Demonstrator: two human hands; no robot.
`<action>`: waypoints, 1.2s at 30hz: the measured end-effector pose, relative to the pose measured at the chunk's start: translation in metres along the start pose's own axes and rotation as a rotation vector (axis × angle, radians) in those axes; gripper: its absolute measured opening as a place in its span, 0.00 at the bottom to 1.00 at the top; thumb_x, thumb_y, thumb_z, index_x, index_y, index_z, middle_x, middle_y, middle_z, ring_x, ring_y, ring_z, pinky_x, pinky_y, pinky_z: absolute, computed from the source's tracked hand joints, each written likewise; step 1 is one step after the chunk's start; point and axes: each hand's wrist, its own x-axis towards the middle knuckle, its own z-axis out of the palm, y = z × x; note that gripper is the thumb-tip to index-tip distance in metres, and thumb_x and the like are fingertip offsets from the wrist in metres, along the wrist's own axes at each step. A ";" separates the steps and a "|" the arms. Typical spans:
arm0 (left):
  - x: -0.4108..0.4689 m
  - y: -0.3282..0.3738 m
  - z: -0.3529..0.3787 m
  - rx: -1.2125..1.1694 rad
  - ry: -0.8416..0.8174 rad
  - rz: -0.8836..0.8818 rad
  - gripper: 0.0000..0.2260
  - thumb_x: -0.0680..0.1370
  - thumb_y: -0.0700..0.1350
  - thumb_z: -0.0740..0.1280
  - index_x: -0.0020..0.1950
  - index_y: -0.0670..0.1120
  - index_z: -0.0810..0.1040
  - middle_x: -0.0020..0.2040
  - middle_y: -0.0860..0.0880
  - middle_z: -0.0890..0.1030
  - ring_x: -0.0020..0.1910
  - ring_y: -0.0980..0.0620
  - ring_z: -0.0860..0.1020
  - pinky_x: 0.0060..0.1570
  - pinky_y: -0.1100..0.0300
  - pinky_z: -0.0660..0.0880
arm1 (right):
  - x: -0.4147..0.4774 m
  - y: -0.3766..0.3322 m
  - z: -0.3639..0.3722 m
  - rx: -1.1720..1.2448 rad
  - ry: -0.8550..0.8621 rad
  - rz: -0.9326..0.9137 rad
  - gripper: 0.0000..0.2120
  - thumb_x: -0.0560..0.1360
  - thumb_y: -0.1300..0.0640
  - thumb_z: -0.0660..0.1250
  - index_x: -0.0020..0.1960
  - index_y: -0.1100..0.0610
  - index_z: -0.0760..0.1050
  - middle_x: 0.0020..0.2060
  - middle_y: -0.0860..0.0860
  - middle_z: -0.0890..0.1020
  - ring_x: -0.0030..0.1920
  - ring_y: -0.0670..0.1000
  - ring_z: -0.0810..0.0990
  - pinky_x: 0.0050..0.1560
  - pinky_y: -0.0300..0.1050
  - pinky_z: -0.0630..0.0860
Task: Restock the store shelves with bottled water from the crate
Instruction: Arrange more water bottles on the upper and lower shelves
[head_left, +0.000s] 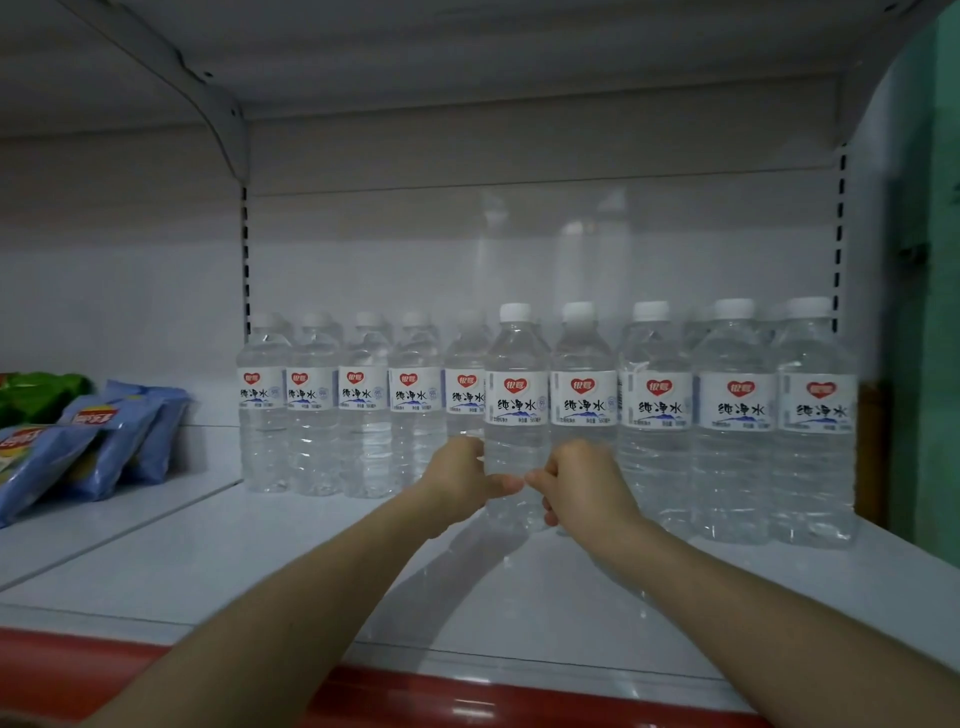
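Clear water bottles with white caps and red-heart labels stand in rows on the white shelf (260, 561). My left hand (460, 480) grips the lower part of one front bottle (517, 405), its thumb across the front. Beside it, my right hand (584, 486) curls around the base of the neighbouring bottle (583, 400). Both bottles stand upright on the shelf. To their right, three more front bottles (735, 410) fill the row up to the end. Behind and to the left runs a back row of several bottles (363, 405). The crate is not in view.
Blue snack bags (104, 441) and a green bag (36, 395) lie on the neighbouring shelf section at the left. A red price rail (130, 675) runs along the shelf's front edge. Another shelf (467, 57) hangs overhead, with a bracket (218, 114) at upper left.
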 end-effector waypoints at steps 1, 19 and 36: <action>0.001 -0.001 0.001 0.001 0.000 0.002 0.14 0.73 0.40 0.71 0.58 0.42 0.79 0.48 0.45 0.82 0.40 0.52 0.75 0.43 0.59 0.73 | 0.000 0.001 0.002 0.001 0.005 -0.002 0.13 0.76 0.56 0.65 0.44 0.68 0.76 0.42 0.64 0.81 0.45 0.63 0.81 0.47 0.57 0.79; -0.050 0.022 -0.024 0.203 0.223 0.060 0.09 0.77 0.49 0.65 0.41 0.46 0.72 0.41 0.47 0.73 0.40 0.50 0.72 0.38 0.60 0.70 | -0.028 -0.025 -0.021 0.189 -0.082 -0.182 0.09 0.75 0.56 0.67 0.37 0.54 0.74 0.31 0.52 0.81 0.33 0.48 0.81 0.45 0.54 0.81; -0.320 -0.124 0.012 -0.197 0.421 -0.036 0.07 0.79 0.41 0.62 0.47 0.42 0.79 0.39 0.46 0.82 0.39 0.52 0.82 0.39 0.60 0.80 | -0.256 -0.029 0.110 0.719 -0.604 -0.272 0.02 0.75 0.64 0.66 0.46 0.60 0.77 0.37 0.55 0.83 0.34 0.47 0.83 0.39 0.37 0.81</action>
